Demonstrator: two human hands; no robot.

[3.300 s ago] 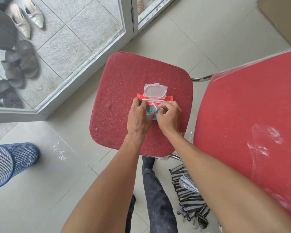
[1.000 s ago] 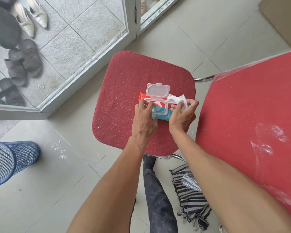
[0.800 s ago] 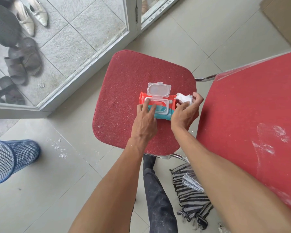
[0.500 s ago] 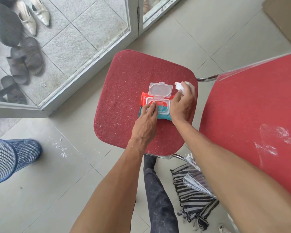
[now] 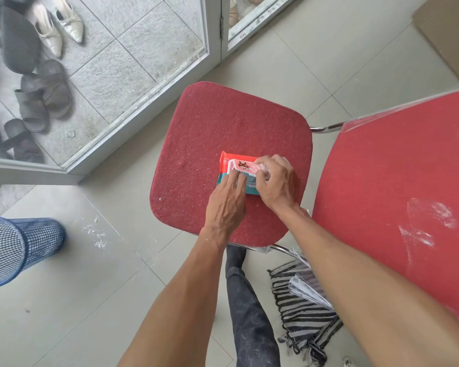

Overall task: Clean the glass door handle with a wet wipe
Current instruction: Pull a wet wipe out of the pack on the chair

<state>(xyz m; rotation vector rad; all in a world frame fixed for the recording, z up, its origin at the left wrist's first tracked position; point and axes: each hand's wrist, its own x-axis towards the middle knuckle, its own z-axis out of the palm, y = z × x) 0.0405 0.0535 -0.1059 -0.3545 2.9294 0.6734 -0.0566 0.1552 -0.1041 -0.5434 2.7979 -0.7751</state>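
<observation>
Two bare arms come up from the bottom of the frame and meet near the middle. The left arm rises from the bottom centre, and its wrist is straight. The left hand (image 5: 227, 201) lies with its back up. Its fingers (image 5: 236, 181) are straight and close together, and the tips press flat on the wipe pack (image 5: 226, 165). The right arm comes in from the lower right corner and slants up to the left. The right hand (image 5: 276, 181) sits just beside the left one, a little higher, with its back up too. Its fingers are curled in and its knuckles stick up. A bit of white wet wipe (image 5: 267, 174) peeks out between them. The two hands almost touch
</observation>
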